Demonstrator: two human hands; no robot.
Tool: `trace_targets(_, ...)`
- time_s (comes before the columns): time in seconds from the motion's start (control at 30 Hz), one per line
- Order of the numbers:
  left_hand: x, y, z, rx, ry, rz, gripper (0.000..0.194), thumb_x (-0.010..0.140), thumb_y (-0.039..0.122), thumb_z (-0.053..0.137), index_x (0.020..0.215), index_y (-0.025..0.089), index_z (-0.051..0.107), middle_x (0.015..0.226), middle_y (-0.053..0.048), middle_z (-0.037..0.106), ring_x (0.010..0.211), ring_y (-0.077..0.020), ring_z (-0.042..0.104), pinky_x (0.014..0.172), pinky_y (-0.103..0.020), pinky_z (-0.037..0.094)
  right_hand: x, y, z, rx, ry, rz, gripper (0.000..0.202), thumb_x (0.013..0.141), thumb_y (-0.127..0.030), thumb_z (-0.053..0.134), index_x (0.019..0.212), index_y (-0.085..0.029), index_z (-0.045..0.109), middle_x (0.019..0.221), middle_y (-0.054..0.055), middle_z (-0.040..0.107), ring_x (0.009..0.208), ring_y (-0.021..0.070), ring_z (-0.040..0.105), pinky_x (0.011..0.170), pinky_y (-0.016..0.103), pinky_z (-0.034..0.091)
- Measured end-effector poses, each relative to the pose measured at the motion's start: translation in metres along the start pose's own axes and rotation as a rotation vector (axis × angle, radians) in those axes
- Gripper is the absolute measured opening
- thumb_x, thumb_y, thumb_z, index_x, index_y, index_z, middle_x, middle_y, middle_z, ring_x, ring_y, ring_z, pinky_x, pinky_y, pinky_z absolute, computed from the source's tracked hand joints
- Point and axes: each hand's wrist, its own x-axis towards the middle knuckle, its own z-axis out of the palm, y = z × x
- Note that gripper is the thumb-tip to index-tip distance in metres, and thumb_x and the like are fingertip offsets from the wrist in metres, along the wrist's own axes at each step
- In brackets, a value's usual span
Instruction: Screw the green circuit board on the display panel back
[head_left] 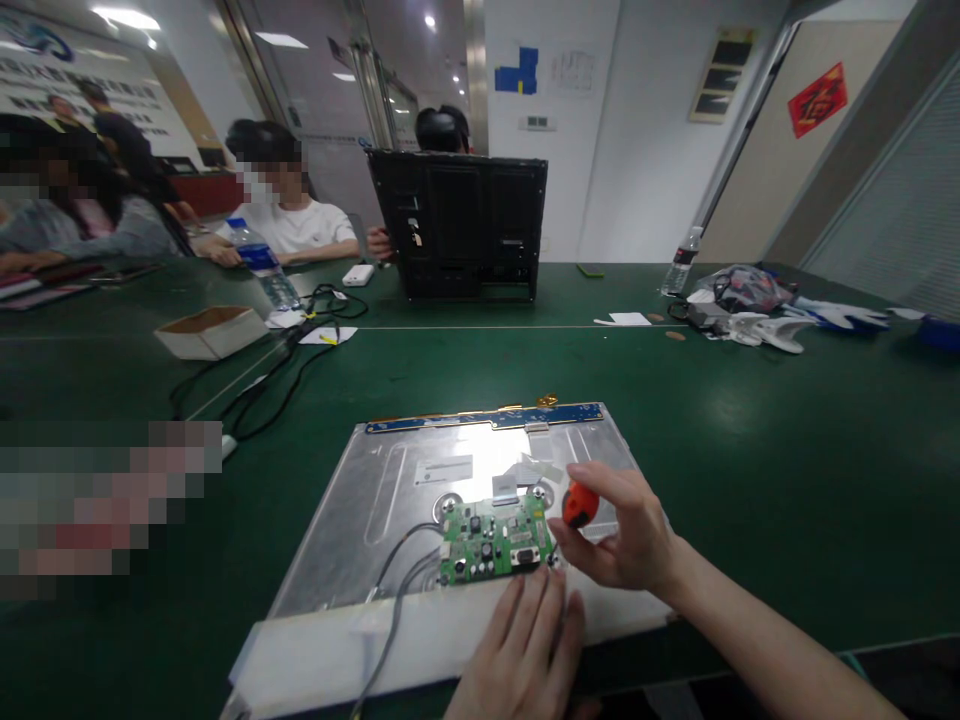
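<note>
A flat metal display panel [360,520] lies face down on the table in front of me, with a green circuit board [487,535] on its back. My right hand [637,530] grips a screwdriver [580,503] by its orange and black handle. Its tip seems to be at the board's lower right corner, though the shaft is hardly visible. My left hand [525,645] lies with outstretched fingers over the panel's near edge, fingertips at the board's lower edge. Grey cables [405,600] run from the board's left side, and a white strip [330,650] covers the panel's near part.
Across the green table [787,480] a person holds up a black monitor frame [465,225]. On the left are a small open box [212,333], black cables [281,375] and a water bottle [262,265]. Gloves [765,330] and another bottle [681,262] are back right.
</note>
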Motion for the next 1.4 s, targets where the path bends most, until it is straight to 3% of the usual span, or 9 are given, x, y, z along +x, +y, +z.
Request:
trace_targets(0.17,-0.0005,-0.0003,0.0011,-0.025,0.003,-0.005,0.059,0.093,0.056,0.043,0.130,0.010,0.050,0.126,-0.015,0.059,0.115,-0.0288,0.054,0.100,-0.041,0.035,-0.0006,0.0025,-0.0001,0.078,-0.029,-0.013,0.050,0.083,-0.015,0.055,0.130,-0.017,0.039,0.072,-0.001,0.061,0.055,0.0124,0.055,0.048,0.025,0.045)
trace_targets(0.37,0.0010,0.0001,0.0008,-0.015,0.019,-0.005,0.055,0.094,0.055,0.041,0.125,0.011,0.054,0.121,-0.015,0.061,0.112,-0.0290,0.055,0.099,-0.041,0.034,0.0026,0.0025,-0.0024,0.150,-0.068,-0.024,0.058,0.079,-0.011,0.044,0.136,-0.014,0.035,0.080,0.004,0.063,0.058,0.0139,0.058,0.052,0.027,0.048)
trace_targets(0.7,-0.0004,-0.0006,0.0018,0.045,0.010,0.024,0.059,0.094,0.055,0.040,0.129,0.009,0.051,0.125,-0.015,0.059,0.114,-0.0298,0.053,0.100,-0.043,0.034,-0.0007,-0.0005,0.0010,0.004,0.004,0.008,0.046,0.084,-0.014,0.053,0.128,-0.016,0.040,0.066,-0.004,0.060,0.050,0.0117,0.053,0.045,0.023,0.042)
trace_targets(0.87,-0.0011,0.0000,0.0021,0.056,-0.004,0.021,0.059,0.093,0.055,0.043,0.130,0.010,0.050,0.127,-0.015,0.057,0.117,-0.0304,0.051,0.102,-0.043,0.031,0.0007,0.0017,-0.0003,0.036,-0.026,-0.006,0.042,0.087,-0.022,0.054,0.127,-0.017,0.041,0.069,-0.003,0.062,0.053,0.0122,0.055,0.048,0.024,0.044)
trace_targets(1.07,-0.0026,0.0003,0.0048,0.021,-0.037,0.016,0.061,0.094,0.056,0.041,0.134,0.010,0.046,0.131,-0.016,0.054,0.120,-0.0300,0.049,0.102,-0.042,0.031,0.0007,0.0031,-0.0023,0.114,-0.063,0.012,0.050,0.082,-0.015,0.046,0.132,-0.014,0.038,0.077,0.002,0.063,0.056,0.0132,0.057,0.049,0.026,0.047)
trace_targets(1.4,0.0050,-0.0011,-0.0011,0.050,0.055,0.006,0.059,0.094,0.058,0.038,0.123,0.009,0.054,0.118,-0.013,0.063,0.110,-0.0292,0.057,0.097,-0.041,0.033,0.0025,0.0014,-0.0024,0.051,-0.051,0.008,0.049,0.081,-0.011,0.048,0.130,-0.014,0.040,0.072,-0.001,0.061,0.053,0.0114,0.054,0.046,0.022,0.045)
